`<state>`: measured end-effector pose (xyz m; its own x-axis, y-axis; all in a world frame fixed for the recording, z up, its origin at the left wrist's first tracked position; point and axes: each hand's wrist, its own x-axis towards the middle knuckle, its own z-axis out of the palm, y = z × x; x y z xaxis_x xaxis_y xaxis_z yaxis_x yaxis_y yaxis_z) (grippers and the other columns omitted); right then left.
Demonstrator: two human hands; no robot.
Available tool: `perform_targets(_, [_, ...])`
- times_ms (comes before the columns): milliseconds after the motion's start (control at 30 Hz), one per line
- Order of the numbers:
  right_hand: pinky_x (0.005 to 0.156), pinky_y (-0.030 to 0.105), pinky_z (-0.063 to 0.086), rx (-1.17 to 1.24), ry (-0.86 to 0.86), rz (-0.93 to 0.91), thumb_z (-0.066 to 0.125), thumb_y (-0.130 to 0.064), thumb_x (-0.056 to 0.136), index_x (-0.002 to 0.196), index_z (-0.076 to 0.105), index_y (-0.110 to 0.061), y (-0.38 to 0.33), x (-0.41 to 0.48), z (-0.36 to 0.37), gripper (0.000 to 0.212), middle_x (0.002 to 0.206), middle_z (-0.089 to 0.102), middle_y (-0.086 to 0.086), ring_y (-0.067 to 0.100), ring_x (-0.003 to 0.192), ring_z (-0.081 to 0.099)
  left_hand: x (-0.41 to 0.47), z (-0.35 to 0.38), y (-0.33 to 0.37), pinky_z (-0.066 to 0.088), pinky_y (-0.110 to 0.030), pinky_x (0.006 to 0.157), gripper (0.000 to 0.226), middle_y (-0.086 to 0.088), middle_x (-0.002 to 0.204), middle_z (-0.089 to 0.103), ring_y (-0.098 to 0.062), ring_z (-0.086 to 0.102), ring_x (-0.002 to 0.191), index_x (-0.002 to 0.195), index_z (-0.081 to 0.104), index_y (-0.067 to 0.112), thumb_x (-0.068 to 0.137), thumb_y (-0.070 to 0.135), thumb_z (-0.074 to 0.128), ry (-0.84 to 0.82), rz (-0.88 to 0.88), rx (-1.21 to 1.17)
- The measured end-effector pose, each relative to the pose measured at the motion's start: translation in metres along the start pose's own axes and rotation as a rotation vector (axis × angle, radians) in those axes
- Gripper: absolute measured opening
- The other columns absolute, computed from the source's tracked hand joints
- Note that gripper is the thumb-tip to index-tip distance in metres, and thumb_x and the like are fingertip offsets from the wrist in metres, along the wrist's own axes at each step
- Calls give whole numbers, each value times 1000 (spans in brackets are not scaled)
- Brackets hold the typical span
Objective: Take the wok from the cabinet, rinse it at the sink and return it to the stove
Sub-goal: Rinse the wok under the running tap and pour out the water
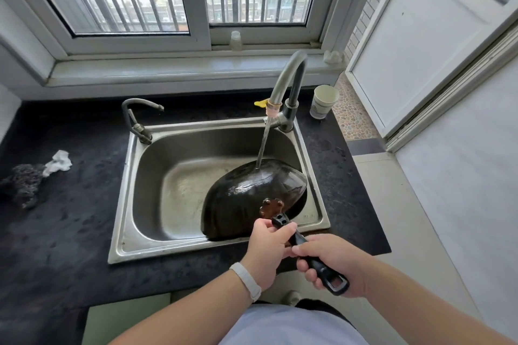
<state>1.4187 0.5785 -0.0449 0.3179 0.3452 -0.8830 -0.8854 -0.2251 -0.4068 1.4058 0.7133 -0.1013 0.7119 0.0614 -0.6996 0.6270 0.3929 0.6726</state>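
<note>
black wok (246, 199) upturned in steel sink (131, 176), near right corner, under tap (288, 84) stream; left hand (266, 246), right hand (333, 263) both gripping handle (314, 260).

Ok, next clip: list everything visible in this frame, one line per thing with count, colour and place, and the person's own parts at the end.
wok: one, black, turned underside up in the sink under the running water
wok handle: one, black, over the sink's near rim
sink: one, steel, set in the counter
tall faucet: one, grey, sink's far right corner, running
small faucet: one, grey, sink's far left corner
counter: one, black
paper cup: one, white, right of the tall faucet
jar: one, clear, on the windowsill
crumpled tissue: one, white, counter's left
scrubber: one, dark, beside the tissue
left hand: on the handle near the wok, white wristband
right hand: gripping the handle's end
</note>
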Motion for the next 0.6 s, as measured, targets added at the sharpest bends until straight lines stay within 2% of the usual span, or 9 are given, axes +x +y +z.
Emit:
perform_targets(167, [40,18,42,-56,-13,5,54,-16,100,128,56,-2,-3,-7,-14,31,65,57,1,9,47,49,-10,14,1,59,-27,62,35,-20,109,64,-26,71,90,115,47,4,89,9,70,37,13,-45])
perform_targets(267, [41,19,43,-80,-38,-14,53,-14,101,121,57,-6,-8,-16,-21,22,65,57,2,10,48,50,-14,23,1,60,-30,66,35,-20,109,66,-27,73,92,115,48,4,88,9,70,36,29,-88])
perform_targets(433, [42,20,42,-134,-45,-67,50,-12,102,126,56,-6,-9,-26,-35,25,65,56,4,11,49,49,-13,39,-2,62,-41,77,40,-20,111,68,-29,74,95,118,48,7,86,9,72,47,30,-110])
perform_targets(600, [42,21,44,-155,-30,-99,51,-14,102,128,54,-4,-10,-37,-49,28,66,56,4,12,49,49,-15,55,-1,62,-39,78,39,-18,111,67,-28,74,96,118,48,9,87,8,71,35,52,-104])
